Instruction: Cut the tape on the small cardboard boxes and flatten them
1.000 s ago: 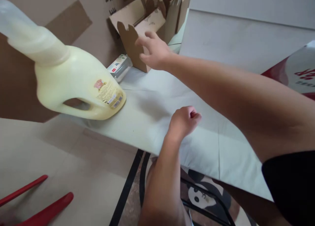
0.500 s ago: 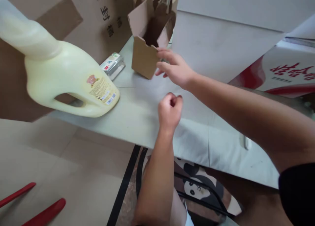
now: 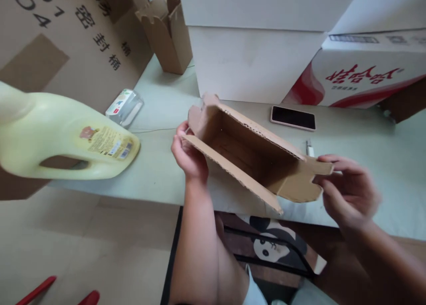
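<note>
Between my two hands is an open cardboard box (image 3: 253, 163), tilted so that its hollow inside faces me. My left hand (image 3: 191, 156) grips its left end, the thumb by the near flap's corner and the other fingers partly hidden. At the right end, my right hand (image 3: 353, 192) pinches a notched end flap between thumb and fingers; the hand is slightly blurred. Just behind that flap lies a small white tool (image 3: 310, 149), partly covered, its kind unclear. A phone (image 3: 293, 118) with a dark screen rests on the table beyond the box.
A second cardboard box (image 3: 176, 43) stands upright at the back. Large white cartons (image 3: 239, 61) line the table's rear. On the left are a pale yellow jug (image 3: 66, 132) and a clear plastic pack (image 3: 125, 107). The table (image 3: 156, 185) has a near edge below my hands.
My hands have taken hold of a cardboard box from the back and brought it nearer, spreading apart to its two ends. The view has shifted right, showing the phone and another box behind.
</note>
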Tool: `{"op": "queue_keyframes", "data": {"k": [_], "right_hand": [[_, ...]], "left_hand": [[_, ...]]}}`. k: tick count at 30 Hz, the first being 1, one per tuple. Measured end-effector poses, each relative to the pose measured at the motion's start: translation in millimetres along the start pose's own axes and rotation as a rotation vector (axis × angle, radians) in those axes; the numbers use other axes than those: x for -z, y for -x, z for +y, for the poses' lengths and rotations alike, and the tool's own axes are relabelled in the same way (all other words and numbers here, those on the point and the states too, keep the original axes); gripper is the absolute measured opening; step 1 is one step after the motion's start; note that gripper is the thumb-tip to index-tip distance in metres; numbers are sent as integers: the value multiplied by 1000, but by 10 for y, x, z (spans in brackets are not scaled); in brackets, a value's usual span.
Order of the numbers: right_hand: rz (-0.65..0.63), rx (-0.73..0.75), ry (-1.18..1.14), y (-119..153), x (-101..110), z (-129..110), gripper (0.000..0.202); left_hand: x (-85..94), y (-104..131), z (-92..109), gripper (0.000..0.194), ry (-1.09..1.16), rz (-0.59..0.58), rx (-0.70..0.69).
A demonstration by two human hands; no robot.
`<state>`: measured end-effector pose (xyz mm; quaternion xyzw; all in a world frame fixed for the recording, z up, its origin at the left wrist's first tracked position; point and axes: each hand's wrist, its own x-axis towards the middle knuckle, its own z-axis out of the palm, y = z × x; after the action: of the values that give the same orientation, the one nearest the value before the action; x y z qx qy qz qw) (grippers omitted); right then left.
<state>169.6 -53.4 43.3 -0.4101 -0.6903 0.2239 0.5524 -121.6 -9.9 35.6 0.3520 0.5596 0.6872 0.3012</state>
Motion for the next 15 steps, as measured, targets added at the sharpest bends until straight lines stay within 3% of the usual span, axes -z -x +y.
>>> {"op": "queue_keyframes", "data": {"k": [3,7,11,15], "right_hand": [[-54,150,16,-28,50,93,41],[-160,271,106,-59,179,167,14],[-82,196,85,1,335,227,12],[98,41,-89,51,446,343,35]], "left_hand": [[-146,57,31,62,38,-129,73],[-268,105,10,59,-21,-145,42],[-360,220,3,64,53,-212,82],[-453,460,32,70,-12,-288,227]]}}
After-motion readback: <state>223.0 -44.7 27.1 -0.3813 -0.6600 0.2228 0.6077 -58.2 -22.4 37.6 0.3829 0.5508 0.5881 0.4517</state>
